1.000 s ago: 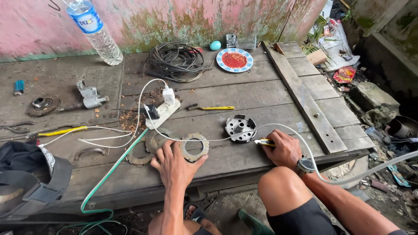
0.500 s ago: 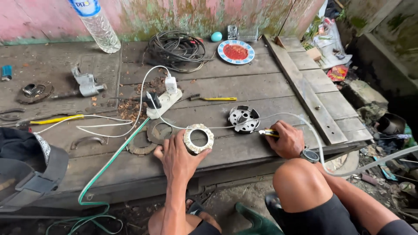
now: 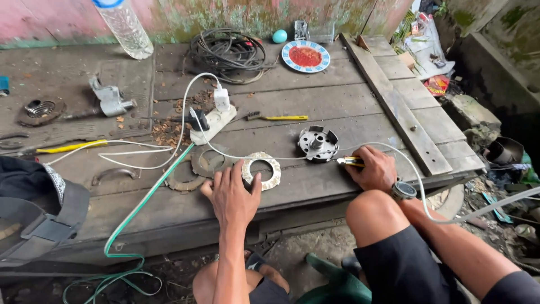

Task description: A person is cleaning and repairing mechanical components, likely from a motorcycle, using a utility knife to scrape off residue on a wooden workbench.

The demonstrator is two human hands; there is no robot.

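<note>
The left hand [image 3: 232, 194] lies flat on the wooden counter [image 3: 315, 107], fingers spread, grip released; its fingertips touch the near edge of a pale metal ring [image 3: 261, 171] that lies flat on the boards. Just left of that ring lie two darker, rusty rings [image 3: 194, 171], overlapping each other.

The right hand [image 3: 374, 168] rests on the counter near its front edge, grip clenched around a small yellow-handled tool [image 3: 349, 161] whose tip points left. A white cable [image 3: 405, 163] passes over this hand and runs off to the right. A watch [image 3: 403, 191] sits on the wrist.

Just beyond the right hand, and near the pale ring, stands a round grey metal part [image 3: 318, 143] with a hub in its middle. Farther back lie a white power strip [image 3: 212, 124] with plugs in it, a yellow-handled brush [image 3: 278, 117], a coil of black cable [image 3: 228, 50], a plate [image 3: 305, 56] with red sauce, and a small blue egg-shaped thing [image 3: 279, 36]. A clear plastic bottle [image 3: 126, 25] stands at the back left. A green cable [image 3: 140, 208] runs from the strip off the front edge.
</note>
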